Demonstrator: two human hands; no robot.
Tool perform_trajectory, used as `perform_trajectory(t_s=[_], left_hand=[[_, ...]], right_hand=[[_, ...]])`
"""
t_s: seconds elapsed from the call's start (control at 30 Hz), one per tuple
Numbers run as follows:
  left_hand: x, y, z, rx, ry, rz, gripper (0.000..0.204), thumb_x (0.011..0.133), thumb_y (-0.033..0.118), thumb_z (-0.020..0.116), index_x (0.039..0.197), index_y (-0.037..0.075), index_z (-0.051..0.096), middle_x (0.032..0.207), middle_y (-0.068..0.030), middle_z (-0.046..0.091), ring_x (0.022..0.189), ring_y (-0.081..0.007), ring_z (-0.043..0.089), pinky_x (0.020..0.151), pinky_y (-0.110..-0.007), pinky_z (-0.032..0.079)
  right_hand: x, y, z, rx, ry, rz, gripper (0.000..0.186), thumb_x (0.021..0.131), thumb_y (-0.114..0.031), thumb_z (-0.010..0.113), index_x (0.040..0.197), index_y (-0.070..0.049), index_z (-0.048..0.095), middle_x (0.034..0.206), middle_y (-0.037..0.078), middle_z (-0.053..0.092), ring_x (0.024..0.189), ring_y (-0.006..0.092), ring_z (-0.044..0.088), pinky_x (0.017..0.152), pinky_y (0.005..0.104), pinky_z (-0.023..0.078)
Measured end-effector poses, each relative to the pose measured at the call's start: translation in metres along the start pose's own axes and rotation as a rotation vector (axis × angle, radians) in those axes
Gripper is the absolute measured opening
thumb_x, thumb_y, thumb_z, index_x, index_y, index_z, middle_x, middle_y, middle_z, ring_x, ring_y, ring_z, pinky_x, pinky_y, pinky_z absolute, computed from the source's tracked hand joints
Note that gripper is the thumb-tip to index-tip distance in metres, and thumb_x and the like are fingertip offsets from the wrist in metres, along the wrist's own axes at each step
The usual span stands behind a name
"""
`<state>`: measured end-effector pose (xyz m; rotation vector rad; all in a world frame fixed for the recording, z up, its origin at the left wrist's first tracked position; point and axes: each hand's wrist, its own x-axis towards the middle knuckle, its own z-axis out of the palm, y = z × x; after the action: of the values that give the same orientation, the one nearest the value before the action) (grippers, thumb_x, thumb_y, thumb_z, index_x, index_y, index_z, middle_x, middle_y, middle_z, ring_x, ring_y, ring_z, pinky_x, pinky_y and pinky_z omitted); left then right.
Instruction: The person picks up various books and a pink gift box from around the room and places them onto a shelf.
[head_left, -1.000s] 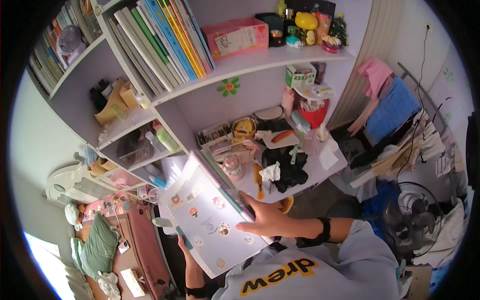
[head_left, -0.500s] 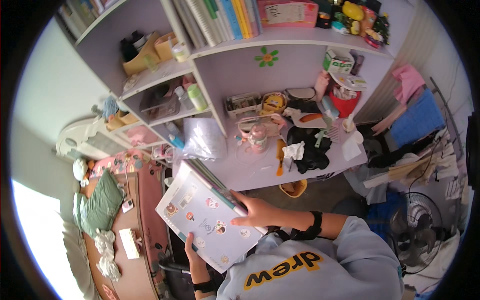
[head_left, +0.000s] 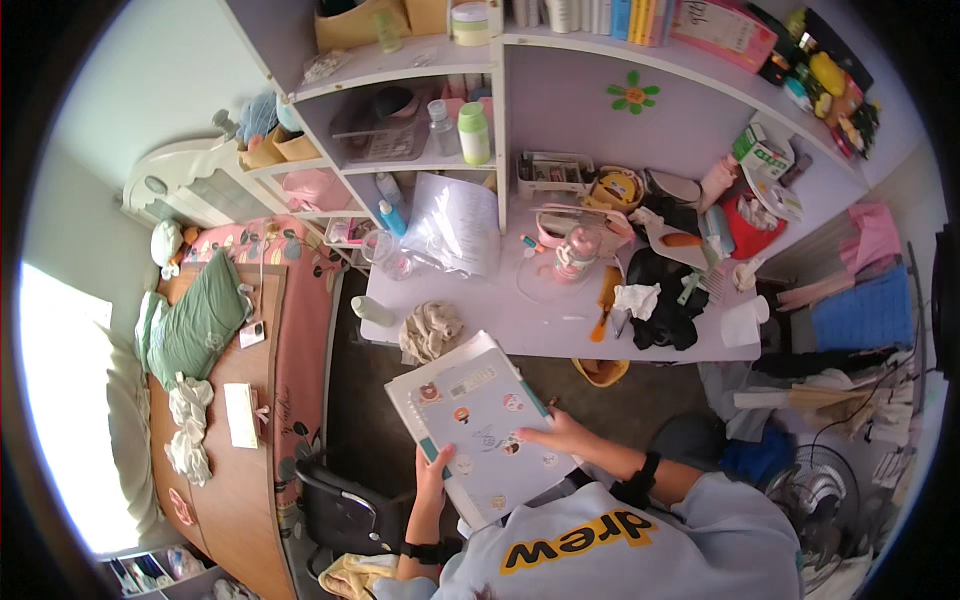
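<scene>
Both hands hold a stack of notebooks (head_left: 486, 425), the top one with a pale lilac cover dotted with round stickers. My left hand (head_left: 432, 472) grips the left edge, its thumb on the cover. On the opposite edge my right hand (head_left: 560, 432) is closed, thumb lying over the cover and fingers mostly hidden underneath. The stack is tilted in front of my body, at the near edge of the lilac desk (head_left: 490, 330). Just beyond its upper corner lies a crumpled beige cloth (head_left: 432, 330) on the desk.
On the desk are a white bottle (head_left: 373, 311), a plastic-wrapped packet (head_left: 455, 225), a pink cup (head_left: 577, 252), an orange brush (head_left: 605, 302) and black cloth (head_left: 665, 300). A black chair (head_left: 345, 510) stands at left, a fan (head_left: 815, 500) at right, a yellow bin (head_left: 600, 373) below the desk.
The view has swung left, bringing the beige cloth and white bottle into sight. The notebook stack has turned flatter, its cover facing up more and its side edges showing less. Both hands still hold it.
</scene>
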<state>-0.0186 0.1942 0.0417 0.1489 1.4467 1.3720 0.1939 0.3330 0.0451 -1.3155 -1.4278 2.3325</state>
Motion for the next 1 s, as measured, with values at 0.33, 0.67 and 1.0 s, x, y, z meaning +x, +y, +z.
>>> perform_trajectory(t_s=[0.33,0.67,1.0], left_hand=[[0.075,-0.028,0.038,0.075,-0.204,-0.178,0.050,0.079,0.017,0.066,0.117,-0.002,0.041,0.101,-0.0110,0.055,0.092,-0.0183,0.055,0.079,-0.031,0.046],[0.155,-0.042,0.054,0.117,-0.268,-0.264,0.045,0.078,0.020,0.067,0.111,-0.002,0.044,0.098,-0.0119,0.057,0.087,-0.0194,0.057,0.076,-0.032,0.047],[0.224,-0.035,0.082,0.127,-0.313,-0.238,0.047,0.080,0.023,0.065,0.112,-0.004,0.044,0.098,-0.0120,0.058,0.087,-0.0195,0.058,0.073,-0.032,0.048]], right_hand=[[0.008,0.045,-0.042,-0.024,0.290,-0.013,0.045,0.074,-0.026,0.073,0.104,0.003,0.057,0.094,0.009,0.064,0.082,0.0138,0.060,0.071,0.0272,0.049],[0.055,0.048,-0.063,-0.124,0.490,0.043,0.043,0.072,-0.031,0.074,0.095,0.003,0.061,0.085,0.010,0.065,0.074,0.0158,0.062,0.066,0.0293,0.050],[0.124,0.047,-0.106,-0.180,0.580,-0.053,0.049,0.071,-0.030,0.075,0.104,0.000,0.056,0.095,0.009,0.063,0.085,0.0158,0.060,0.075,0.0293,0.048]])
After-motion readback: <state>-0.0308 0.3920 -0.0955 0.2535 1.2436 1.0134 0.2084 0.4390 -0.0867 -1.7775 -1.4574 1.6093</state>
